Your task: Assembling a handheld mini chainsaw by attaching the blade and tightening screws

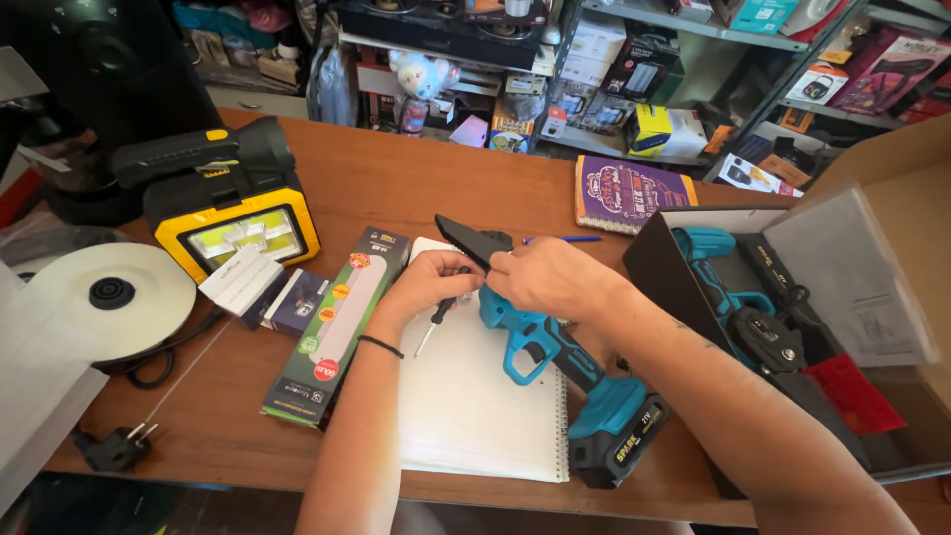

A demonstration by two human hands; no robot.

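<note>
A teal and black cordless hand tool (555, 357) with a battery pack lies on a white spiral notepad (475, 406) on the wooden table (396, 188). My right hand (550, 277) rests on the tool's front end, fingers closed on its black pointed cover (471, 241). My left hand (431, 280) meets it from the left and grips a small black-handled screwdriver (436, 322) whose shaft points down toward me. Which part the screwdriver touches is hidden by my fingers.
An open black box (693, 248) at the right holds another teal tool (718, 272) and black parts. A long green carton (337, 322), small boxes, a yellow work light (233, 213), a white disc (109, 297), a plug and a purple notebook (624, 193) lie around. Shelves stand behind.
</note>
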